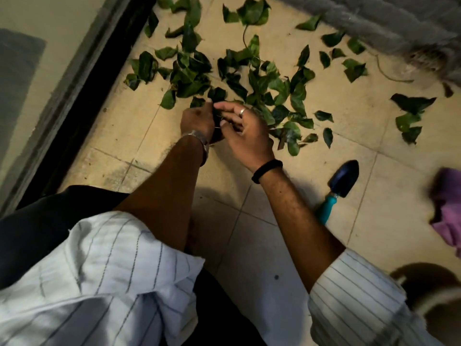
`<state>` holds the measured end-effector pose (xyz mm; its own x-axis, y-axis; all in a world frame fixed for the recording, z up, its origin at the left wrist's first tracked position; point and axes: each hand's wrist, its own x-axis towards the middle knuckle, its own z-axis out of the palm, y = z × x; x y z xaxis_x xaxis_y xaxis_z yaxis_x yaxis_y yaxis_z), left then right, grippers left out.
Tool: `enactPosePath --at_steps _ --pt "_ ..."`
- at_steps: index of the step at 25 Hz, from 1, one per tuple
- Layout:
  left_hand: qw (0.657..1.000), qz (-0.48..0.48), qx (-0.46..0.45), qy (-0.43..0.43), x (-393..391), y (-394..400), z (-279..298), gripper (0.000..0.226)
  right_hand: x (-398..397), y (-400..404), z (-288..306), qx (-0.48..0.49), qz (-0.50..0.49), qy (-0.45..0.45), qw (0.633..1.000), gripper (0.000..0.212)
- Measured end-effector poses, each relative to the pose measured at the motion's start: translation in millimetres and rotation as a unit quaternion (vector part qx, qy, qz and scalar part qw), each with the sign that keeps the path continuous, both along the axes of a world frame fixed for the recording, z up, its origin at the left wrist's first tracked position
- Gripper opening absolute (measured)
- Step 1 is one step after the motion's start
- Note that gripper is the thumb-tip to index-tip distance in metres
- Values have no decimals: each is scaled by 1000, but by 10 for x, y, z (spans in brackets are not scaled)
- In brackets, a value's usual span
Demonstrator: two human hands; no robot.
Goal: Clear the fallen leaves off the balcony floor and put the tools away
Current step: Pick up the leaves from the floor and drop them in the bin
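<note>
Green leaves (252,78) lie scattered over the tiled balcony floor (361,136), thickest in a loose band running from the dark door threshold (82,96) at the left across to the right, with a few strays well apart near the rough grey wall (389,23) at the top right. They point every which way; one long thin stem (245,36) curves up and away from the person.

A trowel (336,188) lies flat on the floor to the right of the right forearm, its long axis slanted: the dark blade points up and to the right, away from the person, and the teal handle points down-left toward the person, its end hidden behind the arm.

Both arms reach forward and down, sleeves rolled above the elbows. The left hand (198,121), back up, has its fingers curled round a small bunch of leaves at the near edge of the pile. The right hand (245,131) is just beside it, thumb side up, fingers loosely curved and spread toward the bunch, a ring on one finger; whether it pinches a leaf cannot be told.

A purple cloth (446,208) lies at the right edge
</note>
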<state>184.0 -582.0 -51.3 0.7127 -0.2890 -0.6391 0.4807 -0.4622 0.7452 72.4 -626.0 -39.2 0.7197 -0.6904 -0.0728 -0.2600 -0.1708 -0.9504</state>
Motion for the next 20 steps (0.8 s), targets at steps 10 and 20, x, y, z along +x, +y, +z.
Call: enactPosePath --at_steps 10,20 --pt "997 20 -54 55 135 68 -158 22 -763 -736 -601 -193 -36 376 905 44" --pt "989 16 -61 135 23 26 -80 23 -813 -621 -709 -115 -146 243 952 24"
